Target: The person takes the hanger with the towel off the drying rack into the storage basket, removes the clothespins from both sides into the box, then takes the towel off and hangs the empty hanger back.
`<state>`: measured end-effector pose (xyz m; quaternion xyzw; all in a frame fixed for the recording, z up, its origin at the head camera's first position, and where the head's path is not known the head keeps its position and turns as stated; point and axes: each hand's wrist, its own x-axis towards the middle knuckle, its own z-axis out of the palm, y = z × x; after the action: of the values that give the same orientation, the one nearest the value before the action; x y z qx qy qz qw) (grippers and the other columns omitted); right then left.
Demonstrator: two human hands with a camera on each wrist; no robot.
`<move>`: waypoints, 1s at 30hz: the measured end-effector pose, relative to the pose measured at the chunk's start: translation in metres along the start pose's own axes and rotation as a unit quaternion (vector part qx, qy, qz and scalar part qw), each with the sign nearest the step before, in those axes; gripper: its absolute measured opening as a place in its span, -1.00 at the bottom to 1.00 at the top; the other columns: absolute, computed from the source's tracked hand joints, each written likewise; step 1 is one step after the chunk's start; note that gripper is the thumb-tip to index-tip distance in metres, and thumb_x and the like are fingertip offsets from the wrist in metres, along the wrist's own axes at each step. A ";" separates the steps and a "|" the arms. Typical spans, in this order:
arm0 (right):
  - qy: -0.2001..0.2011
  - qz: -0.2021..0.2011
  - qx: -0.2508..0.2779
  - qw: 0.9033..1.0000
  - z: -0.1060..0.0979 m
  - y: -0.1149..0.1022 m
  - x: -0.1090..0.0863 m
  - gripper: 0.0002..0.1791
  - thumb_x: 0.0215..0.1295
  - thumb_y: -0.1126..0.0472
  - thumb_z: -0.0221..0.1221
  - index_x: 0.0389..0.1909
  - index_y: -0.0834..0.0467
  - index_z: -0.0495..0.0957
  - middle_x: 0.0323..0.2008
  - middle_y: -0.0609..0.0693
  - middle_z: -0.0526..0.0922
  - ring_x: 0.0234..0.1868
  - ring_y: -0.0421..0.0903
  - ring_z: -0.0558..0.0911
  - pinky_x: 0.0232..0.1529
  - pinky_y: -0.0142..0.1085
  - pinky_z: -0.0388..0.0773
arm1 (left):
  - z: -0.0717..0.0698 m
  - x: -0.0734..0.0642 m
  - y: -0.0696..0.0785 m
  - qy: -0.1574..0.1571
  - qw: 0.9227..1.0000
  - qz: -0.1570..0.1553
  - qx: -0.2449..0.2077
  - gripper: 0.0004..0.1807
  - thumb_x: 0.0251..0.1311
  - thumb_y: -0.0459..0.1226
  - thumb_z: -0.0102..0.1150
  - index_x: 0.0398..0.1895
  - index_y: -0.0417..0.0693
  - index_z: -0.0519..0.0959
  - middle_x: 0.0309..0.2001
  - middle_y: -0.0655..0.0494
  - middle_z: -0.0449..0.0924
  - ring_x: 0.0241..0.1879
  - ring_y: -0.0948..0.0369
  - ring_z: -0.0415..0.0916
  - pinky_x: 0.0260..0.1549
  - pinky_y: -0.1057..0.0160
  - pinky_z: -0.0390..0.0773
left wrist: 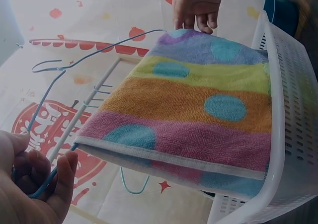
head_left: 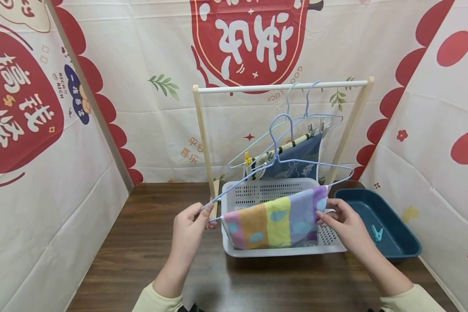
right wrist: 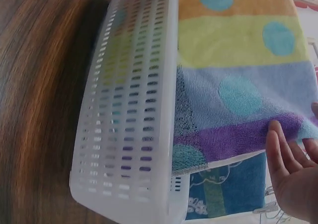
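Note:
A striped towel (head_left: 278,223) with blue dots is draped over the bottom bar of a light-blue hanger (head_left: 276,158), in front of and over a white basket (head_left: 234,252). My left hand (head_left: 189,225) grips the hanger's left corner, with thumb and fingers round the wire, as the left wrist view also shows. At the towel's purple end, my right hand (head_left: 345,219) pinches the upper edge between thumb and fingers. The towel's lower part hangs inside the basket rim (right wrist: 171,105) in the right wrist view.
Behind the basket stands a rack with a white rod (head_left: 253,88), holding hangers and a dark-blue cloth (head_left: 296,160) with clips, one a yellow clip (head_left: 248,159). At right, a teal basin (head_left: 403,249) holds a clothespin (head_left: 377,233). Printed cloth walls surround the wooden table (head_left: 148,247).

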<state>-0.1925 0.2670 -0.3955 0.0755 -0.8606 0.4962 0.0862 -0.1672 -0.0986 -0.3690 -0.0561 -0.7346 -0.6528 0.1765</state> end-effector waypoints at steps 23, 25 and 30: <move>-0.038 -0.030 -0.081 0.996 0.014 0.002 -0.005 -0.43 0.04 0.00 0.47 -0.03 0.18 0.46 -0.21 0.08 0.61 -0.27 0.00 0.55 -0.38 -0.30 0.61 | 0.006 -0.003 -0.006 0.075 0.995 -0.030 -0.066 -0.53 0.34 -0.24 0.19 -0.67 -0.39 0.39 -0.70 -0.17 0.52 -0.67 0.17 0.54 -0.57 0.31 0.56; -0.036 -0.036 -0.081 0.995 0.015 0.003 -0.005 -0.46 0.05 0.03 0.47 -0.05 0.19 0.49 -0.22 0.08 0.63 -0.29 -0.02 0.56 -0.39 -0.31 0.61 | 0.005 -0.002 -0.007 0.082 0.994 -0.024 -0.071 -0.52 0.34 -0.23 0.19 -0.67 -0.39 0.39 -0.70 -0.21 0.51 -0.68 0.17 0.54 -0.58 0.32 0.55; -0.025 -0.052 -0.092 0.994 0.015 0.005 -0.003 -0.61 0.10 0.13 0.44 -0.13 0.22 0.55 -0.28 0.07 0.67 -0.38 -0.09 0.57 -0.43 -0.32 0.60 | 0.001 -0.001 -0.009 0.097 0.993 -0.013 -0.062 -0.51 0.35 -0.21 0.17 -0.68 -0.37 0.38 -0.71 -0.20 0.51 -0.68 0.17 0.54 -0.59 0.33 0.53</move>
<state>-0.1916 0.2562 -0.4078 0.1240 -0.8992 0.4082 0.0970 -0.1693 -0.0991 -0.3780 0.0061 -0.6727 -0.7015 0.2353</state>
